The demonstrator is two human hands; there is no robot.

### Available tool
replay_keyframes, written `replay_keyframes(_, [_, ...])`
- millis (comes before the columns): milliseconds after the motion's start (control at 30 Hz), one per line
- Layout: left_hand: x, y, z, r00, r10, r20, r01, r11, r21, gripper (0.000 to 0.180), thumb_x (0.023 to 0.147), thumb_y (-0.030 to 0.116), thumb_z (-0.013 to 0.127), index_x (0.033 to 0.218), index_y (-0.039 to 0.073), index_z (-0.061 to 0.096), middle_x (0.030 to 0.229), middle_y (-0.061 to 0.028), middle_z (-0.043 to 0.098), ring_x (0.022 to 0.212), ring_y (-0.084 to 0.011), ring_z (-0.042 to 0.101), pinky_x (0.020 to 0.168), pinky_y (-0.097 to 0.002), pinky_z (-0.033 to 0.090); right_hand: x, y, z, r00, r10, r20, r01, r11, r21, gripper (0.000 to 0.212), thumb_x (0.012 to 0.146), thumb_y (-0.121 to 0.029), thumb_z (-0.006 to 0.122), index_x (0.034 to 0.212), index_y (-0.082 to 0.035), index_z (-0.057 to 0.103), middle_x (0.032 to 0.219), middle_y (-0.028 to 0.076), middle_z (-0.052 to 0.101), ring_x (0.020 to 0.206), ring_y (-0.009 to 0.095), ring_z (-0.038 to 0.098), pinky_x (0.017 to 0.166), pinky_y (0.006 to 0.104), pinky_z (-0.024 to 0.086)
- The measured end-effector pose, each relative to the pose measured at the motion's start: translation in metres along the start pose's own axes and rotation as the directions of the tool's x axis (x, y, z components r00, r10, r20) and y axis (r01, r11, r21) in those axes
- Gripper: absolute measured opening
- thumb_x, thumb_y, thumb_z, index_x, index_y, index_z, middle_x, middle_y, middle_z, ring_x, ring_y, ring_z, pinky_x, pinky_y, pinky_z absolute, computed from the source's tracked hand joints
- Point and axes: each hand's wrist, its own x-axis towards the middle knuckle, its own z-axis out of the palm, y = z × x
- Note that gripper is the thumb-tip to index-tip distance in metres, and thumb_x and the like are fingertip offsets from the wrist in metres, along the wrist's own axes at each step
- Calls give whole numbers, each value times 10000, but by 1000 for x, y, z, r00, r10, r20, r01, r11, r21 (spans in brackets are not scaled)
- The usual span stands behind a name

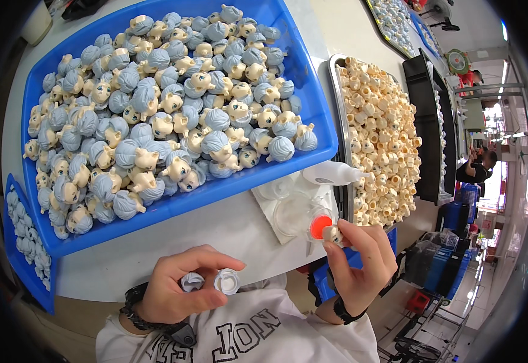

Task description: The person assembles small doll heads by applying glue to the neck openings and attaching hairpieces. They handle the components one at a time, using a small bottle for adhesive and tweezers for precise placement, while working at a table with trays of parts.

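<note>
My left hand point(176, 293) is closed round two grey-blue doll hair pieces. One hair piece point(226, 281) shows its hollow, pale inside between thumb and forefinger; the other hair piece point(192, 281) sits deeper in the fingers. To the right, my right hand point(364, 263) pinches a small cream doll face piece point(333, 235) with a painted eye. This piece is beside a clear jar with a bright orange-red round area point(321, 227); whether they touch, I cannot tell. Behind my hands, a large blue tray point(321, 124) is heaped with doll heads point(215, 121) that have grey-blue hair.
A white squeeze bottle point(332, 173) and clear containers point(292, 215) stand beyond the jar. A metal tray point(338, 91) at the right holds many cream face pieces point(379, 139). Past it is a black bin point(427, 121). A smaller blue tray point(43, 296) of hair pieces sits far left.
</note>
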Motion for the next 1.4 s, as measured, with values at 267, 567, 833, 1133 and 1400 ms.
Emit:
replay_keyframes(267, [-1, -6, 5, 999, 45, -29, -48, 993, -112, 465, 738, 126, 731, 1124, -27, 519, 845, -31, 549, 625, -31, 461, 589, -181, 375, 0, -2, 1, 998, 38, 40, -38, 999, 12, 366, 562, -8, 772, 906, -13, 645, 719, 92, 602, 578, 187, 543, 476, 263, 416])
replay_keyframes(567, [2, -13, -3, 992, 123, 9, -122, 992, -44, 407, 732, 152, 740, 1042, -9, 531, 860, -27, 542, 600, -36, 448, 578, -181, 366, -5, 0, 2, 999, 47, 5, -48, 998, 27, 347, 568, -16, 780, 877, -18, 622, 697, 81, 581, 546, 167, 525, 442, 256, 400])
replay_keyframes(833, [3, -12, -2, 988, 155, 24, -156, 988, 2, 369, 735, 126, 728, 1027, -6, 544, 858, -23, 539, 598, -43, 453, 591, -187, 372, -13, 4, 5, 997, 78, -29, -76, 994, 78, 355, 570, -34, 791, 874, -42, 608, 687, 70, 578, 519, 142, 503, 429, 238, 376])
replay_keyframes(1133, [2, -7, 1, 994, 104, 43, -102, 994, -39, 369, 741, 73, 711, 1046, 14, 512, 741, 5, 508, 611, -35, 446, 574, -184, 348, -18, -13, 11, 978, -151, -144, 200, 874, 442, 401, 551, -79, 815, 881, -3, 600, 685, 56, 606, 544, 146, 554, 450, 242, 396])
replay_keyframes(1400, [2, -8, -1, 984, 146, 104, -145, 989, -10, 372, 731, 64, 723, 1036, 14, 515, 725, 18, 509, 608, -29, 449, 559, -182, 347, -12, -39, 30, 961, -266, 72, 175, 790, 588, 362, 582, -136, 807, 868, -14, 620, 693, 51, 592, 530, 165, 542, 446, 253, 404])
